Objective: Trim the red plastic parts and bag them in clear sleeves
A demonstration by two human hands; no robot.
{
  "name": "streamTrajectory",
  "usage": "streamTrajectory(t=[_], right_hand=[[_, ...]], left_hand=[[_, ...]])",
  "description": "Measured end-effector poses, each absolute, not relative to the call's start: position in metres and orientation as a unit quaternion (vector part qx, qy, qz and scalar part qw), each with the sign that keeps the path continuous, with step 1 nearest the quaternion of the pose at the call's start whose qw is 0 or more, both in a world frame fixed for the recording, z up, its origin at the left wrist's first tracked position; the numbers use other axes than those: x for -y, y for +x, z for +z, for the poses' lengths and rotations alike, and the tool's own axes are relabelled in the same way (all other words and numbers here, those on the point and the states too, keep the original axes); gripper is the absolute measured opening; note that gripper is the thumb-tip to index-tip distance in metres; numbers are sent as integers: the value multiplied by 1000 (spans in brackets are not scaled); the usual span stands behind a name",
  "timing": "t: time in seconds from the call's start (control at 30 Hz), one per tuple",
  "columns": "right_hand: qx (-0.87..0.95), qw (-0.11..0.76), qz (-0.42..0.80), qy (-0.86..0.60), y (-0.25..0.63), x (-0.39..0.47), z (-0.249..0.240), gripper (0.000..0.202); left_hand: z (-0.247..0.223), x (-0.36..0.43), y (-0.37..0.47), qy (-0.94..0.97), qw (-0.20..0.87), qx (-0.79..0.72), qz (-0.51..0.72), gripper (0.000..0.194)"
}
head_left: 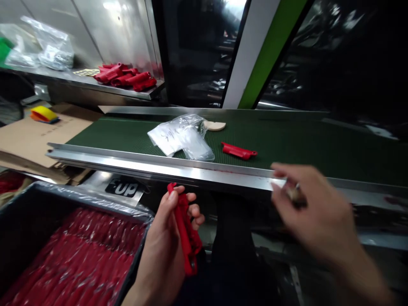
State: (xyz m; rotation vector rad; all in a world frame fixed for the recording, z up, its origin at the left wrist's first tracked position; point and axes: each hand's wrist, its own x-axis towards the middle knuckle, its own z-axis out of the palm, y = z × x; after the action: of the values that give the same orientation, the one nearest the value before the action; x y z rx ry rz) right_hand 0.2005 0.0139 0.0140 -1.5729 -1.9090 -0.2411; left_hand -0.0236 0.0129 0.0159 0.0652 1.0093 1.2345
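Observation:
My left hand (165, 229) is closed around a red plastic part (185, 231), long and narrow, held below the near rail of the conveyor. It may be more than one part pressed together. My right hand (309, 204), smeared by motion, hovers at the rail farther right with its fingers curled. A small metallic-looking thing (296, 195) shows between those fingers, too blurred to name. Between the two hands, a single red plastic part (239, 151) lies on the green conveyor belt (287, 148).
Left of that part, a clear plastic bag (185, 138) with writing and a pale half-round piece (215, 126) rest on the belt. A lined crate (92, 195) of red parts stands lower left. More red parts (124, 76) are piled on a metal shelf; flattened cardboard (54, 131) lies beside the belt.

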Motion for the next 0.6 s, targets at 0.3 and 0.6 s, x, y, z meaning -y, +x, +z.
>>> streamTrajectory(t=[0.3,0.6], right_hand=[[744,201,-123,-625,315,-136,-7,28],[881,343,30,-324,138,5,-17,31]], left_hand=[[6,-8,-22,45,725,-405,555,21],[-10,-19,-20,-57,683,-385,618,16]])
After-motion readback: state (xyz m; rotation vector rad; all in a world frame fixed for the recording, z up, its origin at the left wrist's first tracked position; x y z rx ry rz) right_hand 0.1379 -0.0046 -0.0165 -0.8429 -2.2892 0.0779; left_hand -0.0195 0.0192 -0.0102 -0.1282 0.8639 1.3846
